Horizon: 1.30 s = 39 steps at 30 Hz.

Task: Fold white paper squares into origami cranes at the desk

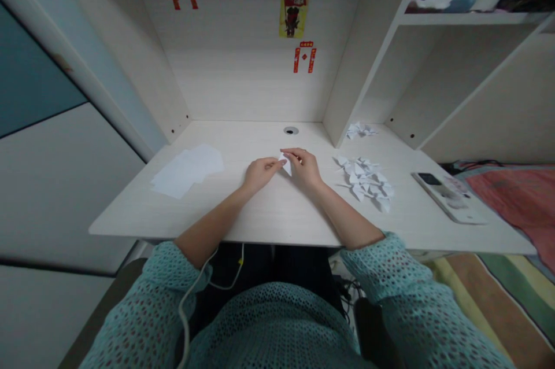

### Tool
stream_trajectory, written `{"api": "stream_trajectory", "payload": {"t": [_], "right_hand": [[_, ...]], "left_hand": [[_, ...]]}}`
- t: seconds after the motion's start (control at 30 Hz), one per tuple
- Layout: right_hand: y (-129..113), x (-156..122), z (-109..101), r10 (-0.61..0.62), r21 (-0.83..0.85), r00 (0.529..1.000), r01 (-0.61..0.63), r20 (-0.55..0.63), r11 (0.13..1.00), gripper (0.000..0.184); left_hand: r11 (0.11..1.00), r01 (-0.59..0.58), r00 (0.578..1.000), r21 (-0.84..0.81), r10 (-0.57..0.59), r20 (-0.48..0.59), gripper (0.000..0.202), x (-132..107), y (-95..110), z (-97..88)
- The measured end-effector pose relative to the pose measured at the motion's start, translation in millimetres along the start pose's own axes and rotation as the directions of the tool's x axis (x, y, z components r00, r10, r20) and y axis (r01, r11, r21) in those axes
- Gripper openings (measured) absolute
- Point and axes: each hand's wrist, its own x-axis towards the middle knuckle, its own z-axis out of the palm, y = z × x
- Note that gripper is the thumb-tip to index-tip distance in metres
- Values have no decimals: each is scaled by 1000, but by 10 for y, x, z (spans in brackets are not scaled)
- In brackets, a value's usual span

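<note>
A small white folded paper piece (287,165) lies on the pale wooden desk (269,218) between my two hands. My left hand (259,173) pinches its left edge with curled fingers. My right hand (304,166) arches over the piece, fingertips pressed on its top and right side. Both forearms reach in from teal knit sleeves at the bottom of the view.
A stack of flat white paper sheets (187,170) lies left of my hands. Right of them is a pile of several folded paper shapes (366,181), with a smaller pile (359,130) in the shelf nook. A white remote control (448,196) lies far right. A cable hole (291,130) sits behind.
</note>
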Motion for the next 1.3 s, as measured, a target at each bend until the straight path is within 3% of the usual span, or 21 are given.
{"api": "stream_trajectory", "payload": {"t": [0.1, 0.2, 0.47, 0.67, 0.87, 1.1, 1.3], "right_hand": [[-44, -28, -1, -94, -99, 993, 101, 72, 990, 25], [-70, -51, 6, -124, -167, 990, 134, 73, 977, 25], [-89, -62, -4, -111, -200, 994, 112, 15, 974, 35], [-66, -54, 6, -13, -114, 999, 9, -35, 993, 32], [-41, -61, 22, -20, -172, 1000, 19, -3, 985, 40], [19, -27, 42, 107, 103, 994, -107, 6, 989, 32], [98, 22, 48, 155, 157, 988, -152, -9, 976, 36]], "left_hand": [[999, -2, 1000, -43, 3, 10, 39, 65, -47, -25], [992, 3, 1000, -125, -2, 16, 36, 109, -95, -31], [966, 20, 982, -258, -68, -177, 27, 101, -35, -34], [950, 19, 980, -312, -79, -181, 25, 95, -5, -53], [939, 25, 979, -344, -93, -182, 32, 99, -21, -64], [941, 27, 983, -338, -86, -162, 30, 105, -49, -60], [934, 37, 984, -356, -97, -152, 29, 120, -78, -57]]}}
